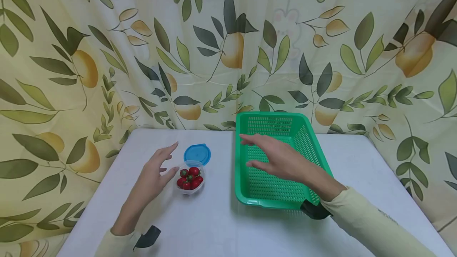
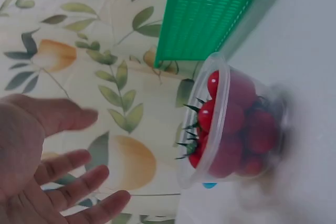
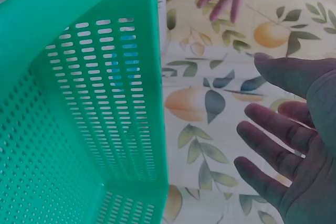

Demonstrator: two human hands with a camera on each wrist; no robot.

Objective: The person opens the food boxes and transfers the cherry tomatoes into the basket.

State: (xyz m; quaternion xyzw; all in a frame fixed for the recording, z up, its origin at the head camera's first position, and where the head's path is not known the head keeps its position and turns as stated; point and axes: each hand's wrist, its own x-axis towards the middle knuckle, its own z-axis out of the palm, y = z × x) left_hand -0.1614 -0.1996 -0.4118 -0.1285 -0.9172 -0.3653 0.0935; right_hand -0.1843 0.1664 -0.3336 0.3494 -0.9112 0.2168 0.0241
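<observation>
A small clear plastic tub point(image 1: 187, 191) full of cherry tomatoes point(image 1: 194, 171) stands uncovered on the table, left of centre. Just behind it lies a round blue lid point(image 1: 197, 154). My left hand point(image 1: 152, 175) hovers beside the tub on its left, fingers apart and holding nothing; the left wrist view shows a gap between that hand point(image 2: 58, 171) and the tub point(image 2: 226, 124). To the right is a green perforated plastic basket point(image 1: 246, 200). Over it my right hand point(image 1: 276, 158) hangs in the air with fingers extended and nothing in them. In the right wrist view this hand point(image 3: 294, 140) is apart from the basket wall point(image 3: 105, 93).
A white-covered table point(image 1: 214, 229) carries these things. Behind it and at the sides hangs a curtain point(image 1: 221, 90) printed with fruit and leaves. The basket stands near the table's back edge. Dark bands point(image 1: 148, 237) show by both wrists.
</observation>
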